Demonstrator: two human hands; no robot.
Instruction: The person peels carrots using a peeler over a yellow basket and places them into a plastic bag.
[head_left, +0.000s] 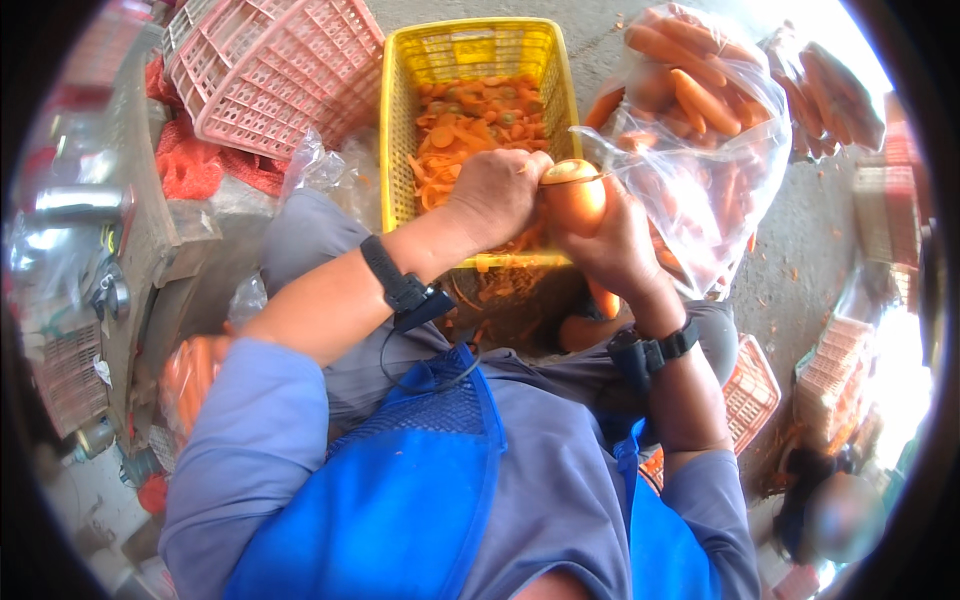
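Note:
A thick orange carrot (576, 206) points its cut-looking end up towards me. My right hand (619, 244) wraps around its right and lower side. A thin dark blade (574, 181) lies across the carrot near the top. My left hand (501, 193) is closed in a fist at the blade's left end; its handle is hidden by the fingers. Both hands are over the near right part of a yellow plastic crate (387, 135), which holds orange peelings and carrot ends (476, 124). Another carrot (602, 298) shows below my right hand.
Right of the crate stands a clear plastic bag of carrots (701, 112), with more bagged carrots (844, 97) beyond. A pink plastic crate (285, 75) tilts at the upper left, above red mesh (191, 161). Left is a wooden bench (139, 217); another bag of carrots (193, 375) sits beside my left arm.

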